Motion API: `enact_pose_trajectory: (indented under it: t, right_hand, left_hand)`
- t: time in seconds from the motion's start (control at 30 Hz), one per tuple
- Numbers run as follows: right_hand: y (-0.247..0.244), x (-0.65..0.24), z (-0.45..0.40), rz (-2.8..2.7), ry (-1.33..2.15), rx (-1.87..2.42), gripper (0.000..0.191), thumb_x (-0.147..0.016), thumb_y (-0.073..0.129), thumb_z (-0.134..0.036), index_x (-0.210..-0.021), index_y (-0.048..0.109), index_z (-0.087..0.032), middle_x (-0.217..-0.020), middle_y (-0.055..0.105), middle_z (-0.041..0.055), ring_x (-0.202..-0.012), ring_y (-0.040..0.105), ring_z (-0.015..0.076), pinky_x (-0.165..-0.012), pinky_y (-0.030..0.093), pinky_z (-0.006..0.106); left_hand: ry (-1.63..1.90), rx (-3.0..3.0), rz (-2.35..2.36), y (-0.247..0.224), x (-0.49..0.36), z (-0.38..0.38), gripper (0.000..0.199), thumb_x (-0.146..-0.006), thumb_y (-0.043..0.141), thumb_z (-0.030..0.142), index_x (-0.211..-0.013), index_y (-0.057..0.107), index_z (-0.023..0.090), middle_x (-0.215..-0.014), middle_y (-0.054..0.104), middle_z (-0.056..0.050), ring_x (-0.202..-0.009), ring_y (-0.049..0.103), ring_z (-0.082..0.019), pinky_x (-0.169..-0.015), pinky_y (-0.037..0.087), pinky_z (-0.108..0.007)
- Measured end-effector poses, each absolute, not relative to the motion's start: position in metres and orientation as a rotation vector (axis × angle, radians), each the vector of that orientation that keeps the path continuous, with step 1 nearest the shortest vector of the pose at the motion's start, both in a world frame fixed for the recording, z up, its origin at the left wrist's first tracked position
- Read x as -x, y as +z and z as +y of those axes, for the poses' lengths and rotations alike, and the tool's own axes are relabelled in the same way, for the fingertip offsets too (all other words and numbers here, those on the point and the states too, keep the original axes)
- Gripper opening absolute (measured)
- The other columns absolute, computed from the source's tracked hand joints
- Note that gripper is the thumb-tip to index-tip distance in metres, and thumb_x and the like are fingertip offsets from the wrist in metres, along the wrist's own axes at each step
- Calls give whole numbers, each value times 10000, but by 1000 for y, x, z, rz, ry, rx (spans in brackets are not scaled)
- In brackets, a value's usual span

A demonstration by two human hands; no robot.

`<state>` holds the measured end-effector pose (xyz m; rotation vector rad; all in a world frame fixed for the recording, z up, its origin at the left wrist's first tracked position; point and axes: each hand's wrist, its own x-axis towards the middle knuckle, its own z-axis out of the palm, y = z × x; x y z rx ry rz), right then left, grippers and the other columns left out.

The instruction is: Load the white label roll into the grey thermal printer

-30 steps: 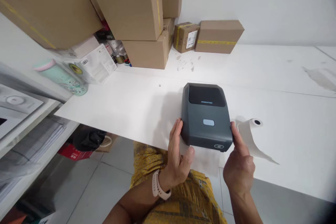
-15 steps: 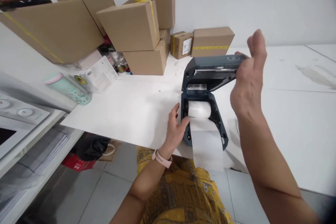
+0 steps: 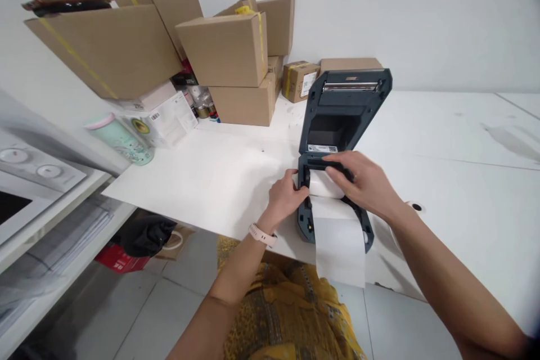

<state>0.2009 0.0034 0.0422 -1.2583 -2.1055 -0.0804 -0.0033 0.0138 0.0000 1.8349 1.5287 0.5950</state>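
Observation:
A dark label printer (image 3: 304,229) stands at the table's front edge with its lid (image 3: 361,106) raised. In its bay lies a white label roll (image 3: 323,184), from which a paper strip (image 3: 340,250) runs out over the front edge. My left hand (image 3: 287,196) grips the printer's left wall, thumb at the inner rim and fingers on the outside. My right hand (image 3: 363,180) reaches over the bay from the right, its fingers and thumb around the roll's upper right part. That end of the roll is hidden under the hand.
Cardboard boxes (image 3: 230,50) are stacked along the wall at the back left. A mint green tumbler (image 3: 122,140) leans beside a white box (image 3: 169,124). Another white roll (image 3: 415,206) lies right of the printer, partly behind my right forearm. Shelves (image 3: 50,202) stand at the left.
My right hand has let go of the lid and come down onto the label roll. The lid now stands further back. My left hand stays at the printer's left wall.

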Motion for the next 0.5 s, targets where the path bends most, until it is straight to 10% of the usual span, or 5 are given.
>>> enact_pose_trajectory:
  t: [0.27, 0.5]
  right_hand:
    - [38, -200, 41, -2721, 510, 1675, 748, -861, 612, -491, -1528, 449, -196, -1360, 678, 188, -1217, 651, 424, -1023, 478, 576]
    - [65, -208, 47, -2620, 821, 1477, 861, -682, 772, -464, -1469, 498, -250, -1361, 681, 111, -1159, 692, 337, -939, 574, 419]
  left_hand:
    - [265, -2211, 1544, 16, 1, 20, 474, -884, 447, 187, -1349, 526, 144, -1067, 755, -138, -1026, 717, -343, -859, 528, -403]
    - [292, -2171, 1565, 14, 2, 19, 542, -888, 452, 226, -1426, 489, 163, -1028, 765, -120, -995, 723, -342, -840, 538, -402]
